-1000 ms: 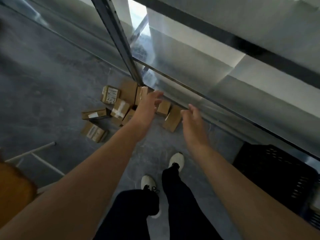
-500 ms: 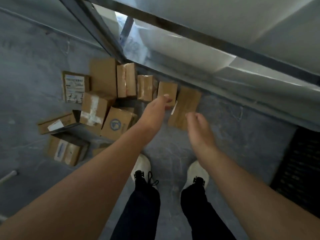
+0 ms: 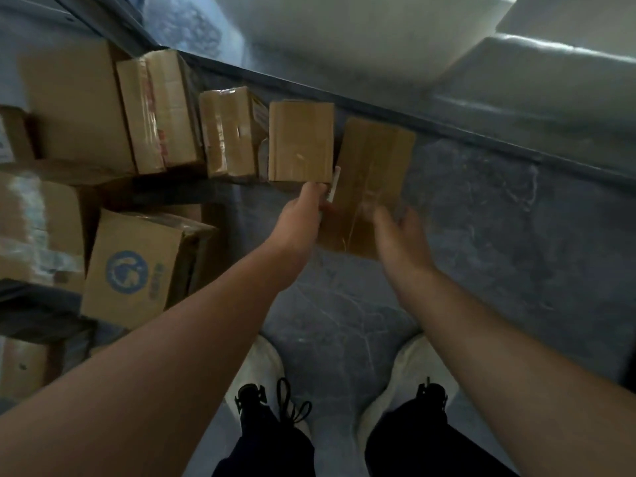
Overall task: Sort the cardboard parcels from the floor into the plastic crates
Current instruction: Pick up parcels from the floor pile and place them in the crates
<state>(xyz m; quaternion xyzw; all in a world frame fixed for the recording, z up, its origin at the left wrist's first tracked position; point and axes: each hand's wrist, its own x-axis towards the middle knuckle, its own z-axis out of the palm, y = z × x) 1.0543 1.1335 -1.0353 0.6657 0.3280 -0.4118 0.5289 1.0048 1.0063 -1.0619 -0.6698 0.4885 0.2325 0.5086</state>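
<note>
Cardboard parcels (image 3: 220, 149) are lying in a loose cluster on the grey floor (image 3: 481, 235), filling the left side of the view and running along a dark metal rail (image 3: 430, 127).

A small plain parcel (image 3: 301, 141) is sitting at the right end of the back row. A longer flat parcel (image 3: 373, 166) is lying just to its right at a slight angle, and a white label slip (image 3: 335, 184) is showing in the gap between the two. To the left of the small plain parcel, a tape-wrapped parcel (image 3: 229, 125) is standing just beside it, followed by a parcel with red-printed tape (image 3: 158, 111) and a large plain box (image 3: 79, 105). Closer to the person, a box with a round blue logo (image 3: 132, 266) is resting on the floor, and a parcel crossed with clear tape (image 3: 38, 228) is sitting at the left edge.

The left hand (image 3: 299, 215) is stretching forward, its tips meeting the near right corner of the small plain parcel, right beside the label slip. Its fingers are mostly hiding behind the back of the hand and are blurring, so I cannot tell whether it is pinching anything or only touching.

The right hand (image 3: 399, 235) is hovering over the near end of the flat parcel with its fingers spread and loosely straight, holding nothing. Motion blur is making it unclear whether the fingertips are touching the cardboard.

The person is standing with white shoes (image 3: 265, 370) set apart, and dark trousers (image 3: 275, 449) are showing at the bottom of the view.
</note>
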